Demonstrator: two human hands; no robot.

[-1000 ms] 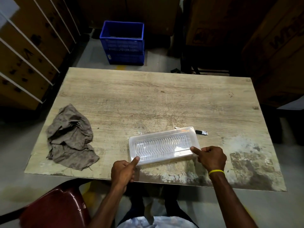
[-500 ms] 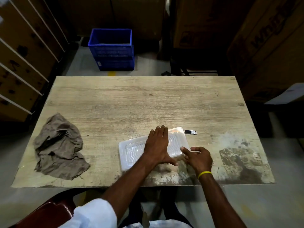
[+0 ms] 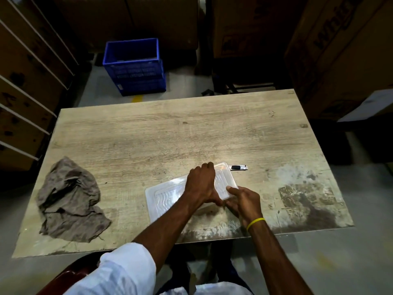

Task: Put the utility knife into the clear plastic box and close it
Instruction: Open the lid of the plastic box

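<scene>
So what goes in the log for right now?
left hand: flat on clear plastic box | right hand: gripping box corner | utility knife: outside, on table

- The left hand [image 3: 201, 184] lies palm down, fingers stretched forward and curled at the tips over a far edge, thumb tucked toward the right hand.
- The left forearm runs diagonally from lower left, bare up to a white sleeve [image 3: 125, 271] rolled near the elbow.
- The right hand [image 3: 242, 201] sits just right of the left, fingers curled in a pinch, thumb tip pointing up and left.
- The two hands touch at their thumbs.
- The right forearm comes from lower right, with a yellow band [image 3: 255, 222] around the wrist.
</scene>
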